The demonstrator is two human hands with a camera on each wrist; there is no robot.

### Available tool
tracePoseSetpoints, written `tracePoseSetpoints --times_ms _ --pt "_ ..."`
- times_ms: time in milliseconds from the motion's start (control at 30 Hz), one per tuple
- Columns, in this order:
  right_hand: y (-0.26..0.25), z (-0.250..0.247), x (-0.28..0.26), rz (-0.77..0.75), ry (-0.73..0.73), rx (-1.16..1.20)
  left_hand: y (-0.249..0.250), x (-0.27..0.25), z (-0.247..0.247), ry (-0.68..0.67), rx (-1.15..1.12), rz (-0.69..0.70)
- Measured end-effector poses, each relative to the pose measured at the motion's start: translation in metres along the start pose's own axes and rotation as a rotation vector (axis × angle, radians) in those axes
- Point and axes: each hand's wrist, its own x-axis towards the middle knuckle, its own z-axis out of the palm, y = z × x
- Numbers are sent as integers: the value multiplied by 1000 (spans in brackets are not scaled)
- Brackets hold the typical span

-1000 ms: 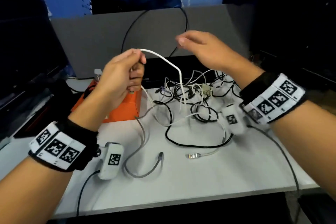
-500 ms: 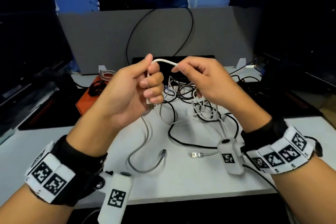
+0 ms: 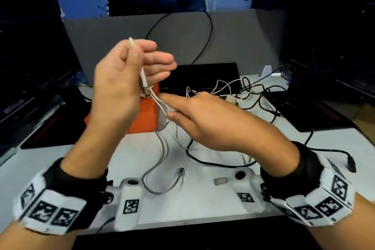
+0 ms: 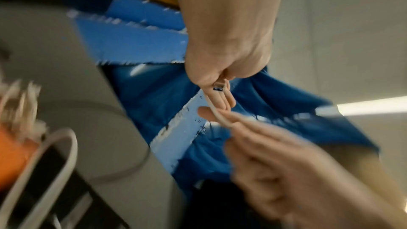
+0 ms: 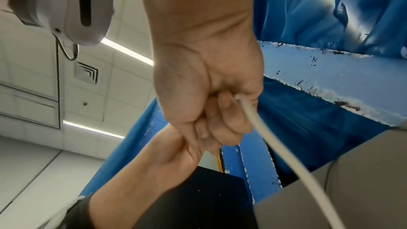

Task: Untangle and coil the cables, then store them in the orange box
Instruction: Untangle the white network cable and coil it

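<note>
Fingers (image 3: 140,55) of the left hand (image 3: 117,87) pinching the white cable (image 3: 143,76); right hand (image 3: 213,122) clamping its slack just below.
Cable running near upright above the orange box (image 3: 142,119), plug apparently pointing down. Coiling advice: be feeding even loops, keeping light tension, drawing slack from the tangle (image 3: 233,93) on the worktop (image 3: 203,199).

I find no words, brand names or numbers that I can read anywhere here. The only printed marks are black-and-white square code patterns on my wristbands (image 3: 50,212) and on the small white camera units (image 3: 129,206) strapped by my wrists; they carry no letters or digits.
</note>
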Motion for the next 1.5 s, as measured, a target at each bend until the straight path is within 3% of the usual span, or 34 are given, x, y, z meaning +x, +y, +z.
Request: tracePoseSetpoints --times_ms 100,167,267,433,533,700,867,1000,1067,1167,1267,1400,1500 --pt "2 -15 -6 -4 37 -45 -8 -8 3 -164 525 192" --pt "12 -28 -9 55 134 2 -6 -7 0 -353 643 63" --pt "26 -33 -9 102 240 140 -2 -4 -2 -542 299 -296" --pt "34 -14 2 6 309 280 -13 -2 -8 -511 -201 -550" --pt "39 -13 6 74 293 324 -22 -4 -8 -519 -442 -612" --pt "46 -15 5 59 281 407 -24 -6 -6 -584 -461 -606" --pt "48 -13 4 55 234 579 -23 -7 3 -509 -559 -657" --pt "53 -15 3 43 208 370 -23 -10 18 -409 -441 -640" --pt "54 -16 3 26 199 398 -23 -13 19 -391 -427 -618" --pt "59 -11 6 62 273 577 -21 -14 20 -326 -512 -601" --pt "67 -3 11 145 320 547 -19 -8 21 -197 -649 -535" --pt "68 11 14 220 93 377 -19 -1 15 17 -855 -488" --pt "46 19 12 131 -103 233 -30 -3 15 70 -679 -404"
